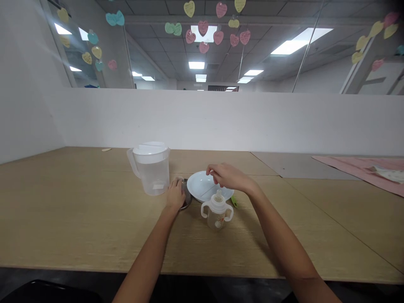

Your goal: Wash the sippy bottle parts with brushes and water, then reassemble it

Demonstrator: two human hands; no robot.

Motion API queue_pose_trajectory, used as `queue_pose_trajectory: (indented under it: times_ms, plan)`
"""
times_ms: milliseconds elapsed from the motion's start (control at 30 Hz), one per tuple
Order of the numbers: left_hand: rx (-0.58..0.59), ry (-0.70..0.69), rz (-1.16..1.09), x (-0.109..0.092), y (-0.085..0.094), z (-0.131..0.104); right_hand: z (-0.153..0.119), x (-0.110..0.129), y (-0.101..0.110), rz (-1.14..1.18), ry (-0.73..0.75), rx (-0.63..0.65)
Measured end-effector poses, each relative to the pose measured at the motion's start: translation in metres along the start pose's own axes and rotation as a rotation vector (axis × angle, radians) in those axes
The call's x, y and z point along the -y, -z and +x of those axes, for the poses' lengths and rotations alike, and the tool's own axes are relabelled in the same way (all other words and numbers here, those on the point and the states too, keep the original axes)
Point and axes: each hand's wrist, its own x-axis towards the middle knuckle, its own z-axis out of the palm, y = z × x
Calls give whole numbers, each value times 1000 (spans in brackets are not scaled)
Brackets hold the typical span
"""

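My left hand [176,193] rests on a dark round dish [187,198], its fingers around a small clear item whose shape is mostly hidden. Over the far right part of a white plate [197,187], my right hand [222,174] hovers with its fingers curled down; whether they pinch something is too small to tell. In front of the plate stands a clear baby bottle [217,210] with two white handles and a teat on top, touched by neither hand. A lidded clear pitcher [154,172] stands left of my left hand.
A green handle end [234,201] sticks out at the plate's right edge. Pink cloth [347,165] with a pale piece on it lies at the far right of the wooden table [78,210]. A white wall [202,120] rises behind, with windows above.
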Motion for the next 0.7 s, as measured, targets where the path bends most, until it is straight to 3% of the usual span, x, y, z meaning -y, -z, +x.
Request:
queue_pose_trajectory:
  times_ms: [300, 400, 467, 567, 700]
  plan:
    - [-74, 113, -6, -4, 7, -1, 5, -6, -3, -41, 2, -42]
    - [-274, 110, -28, -10, 15, 0, 8, -10, -6, -37, 5, -60]
    - [-468, 41, -83, -17, 21, -1, 11, -12, -10, 0, 17, -94]
    - [-686, -169, -207, -30, 29, -4, 15, -13, -15, 124, 118, -171]
    - [-755, -450, -278, -45, 30, -12, 18, -10, -19, 269, 349, -156]
